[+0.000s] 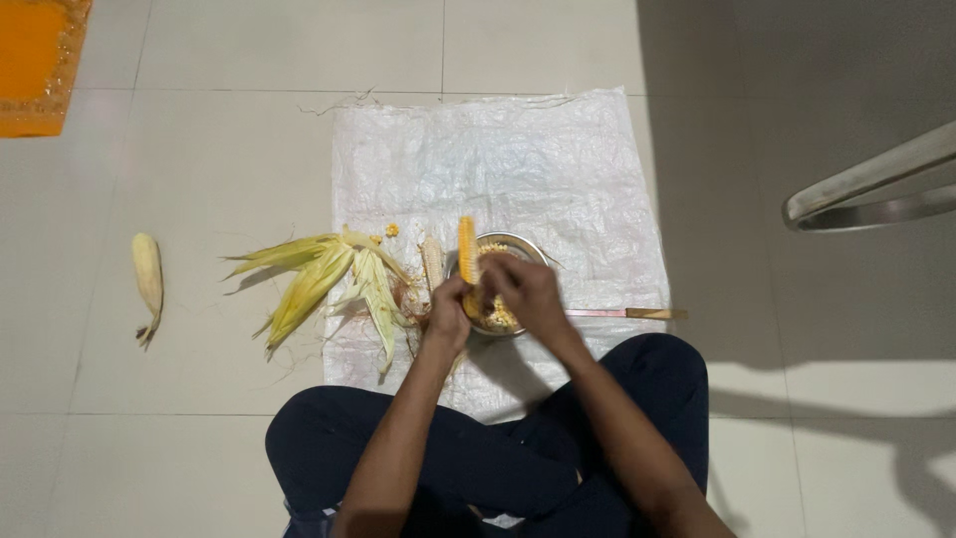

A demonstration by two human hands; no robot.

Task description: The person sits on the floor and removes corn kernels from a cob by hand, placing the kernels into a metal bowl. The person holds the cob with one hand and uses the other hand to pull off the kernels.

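A yellow corn cob [467, 251] stands up over a metal bowl [518, 244] on a white sack [558, 169]. The left hand [449, 311] is closed around its low end. The right hand [526, 291] curls over the cob too. Husks [329, 274] lie to the left, a knife [627, 313] to the right.

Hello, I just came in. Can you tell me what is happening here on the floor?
A person sits cross-legged on a tiled floor, at the edge of a white woven sheet. The left hand holds a yellow corn cob upright over a small metal bowl, and the right hand works at the cob. The bowl already holds loose kernels. Peeled husks lie to the left, a bare cob beside the bowl, an unpeeled ear farther left, and a knife to the right.
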